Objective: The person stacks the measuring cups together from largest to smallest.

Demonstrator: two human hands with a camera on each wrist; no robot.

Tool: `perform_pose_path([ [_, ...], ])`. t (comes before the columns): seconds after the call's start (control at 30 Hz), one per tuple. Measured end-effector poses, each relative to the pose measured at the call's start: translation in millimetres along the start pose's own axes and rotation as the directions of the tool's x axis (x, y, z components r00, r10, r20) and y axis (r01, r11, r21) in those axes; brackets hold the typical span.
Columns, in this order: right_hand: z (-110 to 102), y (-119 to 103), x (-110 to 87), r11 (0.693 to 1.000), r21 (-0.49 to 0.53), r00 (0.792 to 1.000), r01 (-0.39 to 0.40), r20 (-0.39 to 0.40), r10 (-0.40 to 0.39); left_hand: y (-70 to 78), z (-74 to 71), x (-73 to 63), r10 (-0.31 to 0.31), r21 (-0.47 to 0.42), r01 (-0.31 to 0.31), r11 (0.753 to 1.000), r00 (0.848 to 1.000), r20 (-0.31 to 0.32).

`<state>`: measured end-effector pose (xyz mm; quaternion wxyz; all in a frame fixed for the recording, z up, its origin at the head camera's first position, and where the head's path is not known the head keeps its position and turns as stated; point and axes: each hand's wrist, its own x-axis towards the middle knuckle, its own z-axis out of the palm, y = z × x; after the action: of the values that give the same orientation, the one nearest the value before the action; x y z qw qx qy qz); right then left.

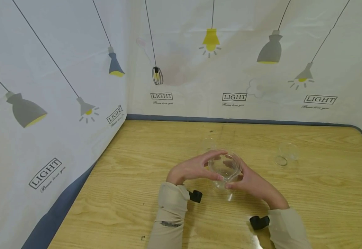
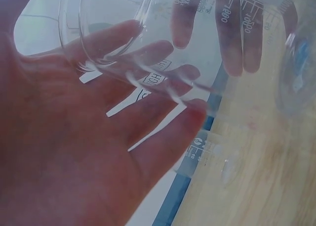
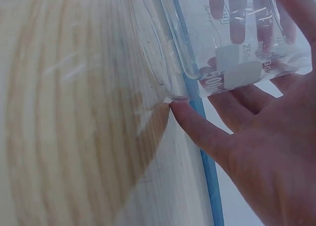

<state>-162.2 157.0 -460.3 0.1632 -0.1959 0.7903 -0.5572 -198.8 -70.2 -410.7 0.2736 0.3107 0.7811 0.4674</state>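
Observation:
Between both hands, near the middle of the table, is a clear glass beaker [image 1: 224, 166] with white printed graduations. My left hand [image 1: 195, 168] grips its left side, thumb toward me and fingers round the far side. From the right, my right hand [image 1: 252, 180] holds it with the fingers behind the glass. Through the beaker wall [image 3: 237, 63] in the right wrist view, the other hand's fingers show. A further round glass edge [image 3: 150, 43] appears close to the right thumb; whether it is a separate vessel I cannot tell.
A small clear beaker [image 1: 209, 142] stands just behind the hands, with graduations visible in the left wrist view. Farther right is another clear glass vessel [image 1: 288, 151], apparently lying on its side. White printed curtains [image 1: 187, 76] border the wooden table [image 1: 324, 180] at the back and left.

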Motion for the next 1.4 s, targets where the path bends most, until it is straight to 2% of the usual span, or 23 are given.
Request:
perform_pose_path([
  [0.2,-0.4,-1.5,-0.5,1.000,-0.010,1.000,-0.002,-0.004,0.002,0.7,-0.3,0.3,-0.010,-0.023,0.010,1.000,1.000,0.001],
  [1.4,0.1,-4.1,-1.3,1.000,-0.001,1.000,0.001,-0.001,-0.001,0.7,-0.6,-0.3,-0.020,0.030,0.020,0.999,1.000,-0.016],
])
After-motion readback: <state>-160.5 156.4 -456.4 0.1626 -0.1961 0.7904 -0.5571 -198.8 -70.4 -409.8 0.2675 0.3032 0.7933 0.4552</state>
